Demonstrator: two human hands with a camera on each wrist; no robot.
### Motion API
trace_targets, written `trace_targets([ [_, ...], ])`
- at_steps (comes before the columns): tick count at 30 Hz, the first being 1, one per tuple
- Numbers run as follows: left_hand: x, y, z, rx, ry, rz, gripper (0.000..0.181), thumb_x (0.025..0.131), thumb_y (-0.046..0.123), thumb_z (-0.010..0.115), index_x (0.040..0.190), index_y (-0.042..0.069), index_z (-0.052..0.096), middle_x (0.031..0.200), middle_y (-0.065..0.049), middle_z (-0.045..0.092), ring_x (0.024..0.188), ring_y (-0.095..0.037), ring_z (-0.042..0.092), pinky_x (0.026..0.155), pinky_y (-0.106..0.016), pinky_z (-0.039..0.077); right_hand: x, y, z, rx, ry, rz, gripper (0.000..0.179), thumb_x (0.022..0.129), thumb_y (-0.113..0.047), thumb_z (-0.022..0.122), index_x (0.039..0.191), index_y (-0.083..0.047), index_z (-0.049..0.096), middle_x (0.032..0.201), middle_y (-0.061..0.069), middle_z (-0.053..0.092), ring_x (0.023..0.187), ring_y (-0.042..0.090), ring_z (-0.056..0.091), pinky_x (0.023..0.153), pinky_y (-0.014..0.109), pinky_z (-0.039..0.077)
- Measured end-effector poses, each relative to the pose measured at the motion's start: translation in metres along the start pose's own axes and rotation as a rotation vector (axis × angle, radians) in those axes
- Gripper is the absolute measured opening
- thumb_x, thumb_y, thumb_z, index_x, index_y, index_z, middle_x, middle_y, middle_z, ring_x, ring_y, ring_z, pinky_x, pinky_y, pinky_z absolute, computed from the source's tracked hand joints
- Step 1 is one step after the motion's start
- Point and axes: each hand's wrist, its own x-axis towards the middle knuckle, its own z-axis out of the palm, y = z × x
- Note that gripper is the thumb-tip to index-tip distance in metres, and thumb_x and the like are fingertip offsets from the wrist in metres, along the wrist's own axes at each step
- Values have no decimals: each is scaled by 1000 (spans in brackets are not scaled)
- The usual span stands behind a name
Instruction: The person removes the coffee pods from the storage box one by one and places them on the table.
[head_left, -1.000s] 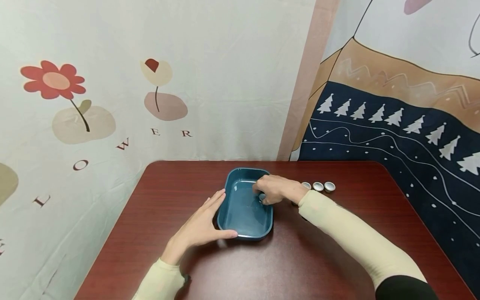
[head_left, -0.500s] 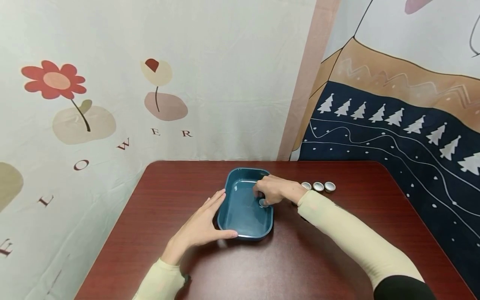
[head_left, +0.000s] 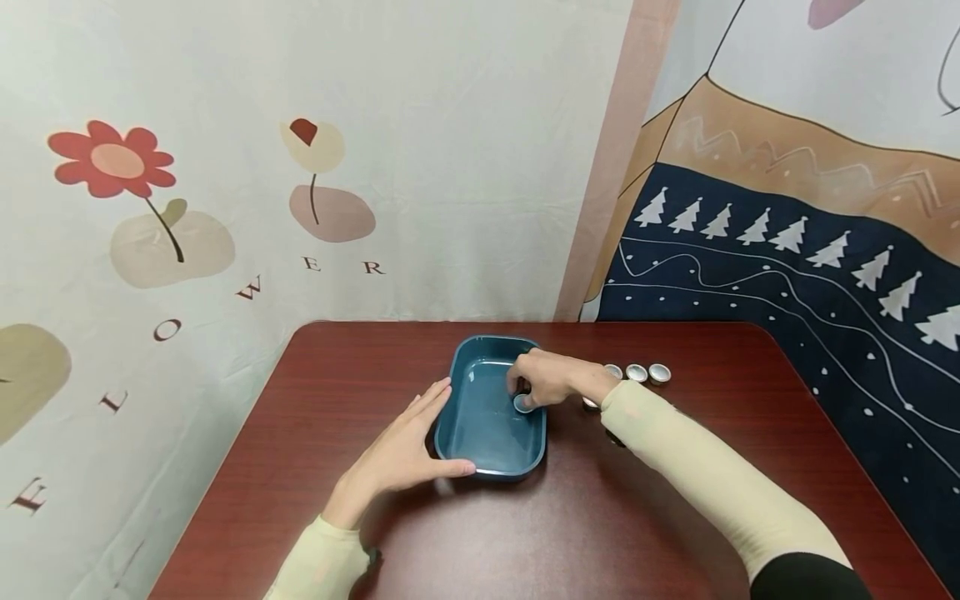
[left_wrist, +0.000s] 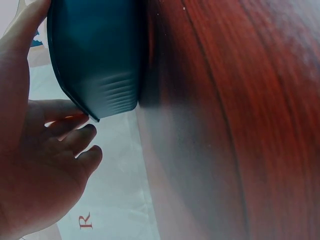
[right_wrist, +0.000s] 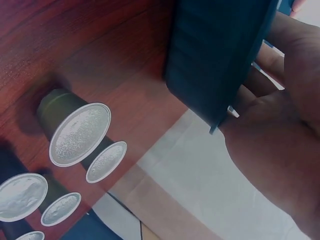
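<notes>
A deep blue-green rectangular baking dish (head_left: 491,433) stands on the table. My left hand (head_left: 401,442) touches its near left corner, fingers straight along the left rim and thumb on the near rim. Over the right rim reaches my right hand (head_left: 547,379), fingers bent down inside the dish. Its thumb and fingers pinch a small coffee capsule (head_left: 522,403) close to the right wall; the fingers cover part of it. In the right wrist view this capsule is hidden behind the dish wall. Foil-lidded coffee capsules (right_wrist: 80,135) stand right of the dish, beneath my right forearm.
The dark red wooden table (head_left: 480,542) has its far edge just behind the dish. A row of capsules (head_left: 636,372) stands at the back right, and another capsule (head_left: 591,404) is partly covered by the right sleeve. Printed cloth (head_left: 450,167) hangs behind the table.
My right hand has shifted very slightly within the dish, and more of the pinched capsule's round top shows beside the thumb. The left hand and the dish keep their place.
</notes>
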Motion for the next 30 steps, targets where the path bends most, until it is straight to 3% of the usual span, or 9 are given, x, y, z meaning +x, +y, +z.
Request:
trace_targets([
  [11,0,1,-1,16,16,17,132,83,77,89,180,12,29,191,0,23,175,-49,24,139,-69,32,-10,6,-7,96,109,-71,16,104,-12,78,119,-13,86,113,-2,82,101,7,74,95,31,66],
  [19,-1,0,1,21,13,14,132,82,79,88,180,12,29,191,-2,24,174,-51,25,138,-71,33,-19,11,-7,203,190,-74,19,103,-12,77,121,-15,84,118,-2,83,106,9,75,100,31,67],
  [25,0,2,0,11,4,7,135,82,83,86,181,13,28,191,0,22,175,-49,23,139,-70,32,-26,16,-6,297,265,-103,19,102,-9,76,117,-17,85,117,-1,84,105,12,74,95,30,66],
  [30,1,3,0,11,0,8,135,82,82,87,181,12,27,191,-1,21,176,-47,23,140,-68,30,-31,20,-4,378,300,-105,19,104,-9,75,118,-16,85,120,2,83,98,15,72,93,38,68],
])
